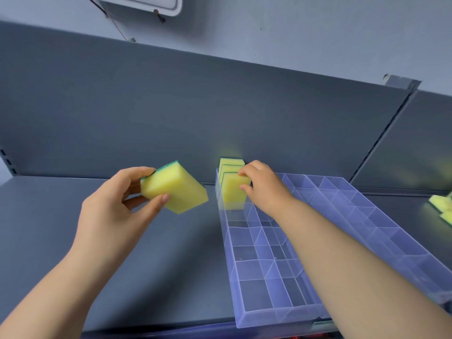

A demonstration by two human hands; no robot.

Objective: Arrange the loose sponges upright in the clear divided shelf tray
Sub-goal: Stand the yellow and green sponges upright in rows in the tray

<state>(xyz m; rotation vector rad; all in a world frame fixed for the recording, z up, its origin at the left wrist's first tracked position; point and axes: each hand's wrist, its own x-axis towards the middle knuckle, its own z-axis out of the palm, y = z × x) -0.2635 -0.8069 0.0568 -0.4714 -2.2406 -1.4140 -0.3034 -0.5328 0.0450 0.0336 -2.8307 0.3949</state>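
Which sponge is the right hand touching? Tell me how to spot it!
Find the clear tray on the grey shelf. At the far end of its left lane, three yellow sponges stand upright in a row. It is the front sponge, the one the right hand holds, not the loose sponge in the left hand.

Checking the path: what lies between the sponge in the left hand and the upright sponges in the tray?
Head view: only bare grey shelf and the tray's clear left wall.

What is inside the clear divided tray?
Three yellow sponges stand upright in the far left end of the tray; the right hand pinches the nearest. Its forearm covers several compartments; the others visible are empty.
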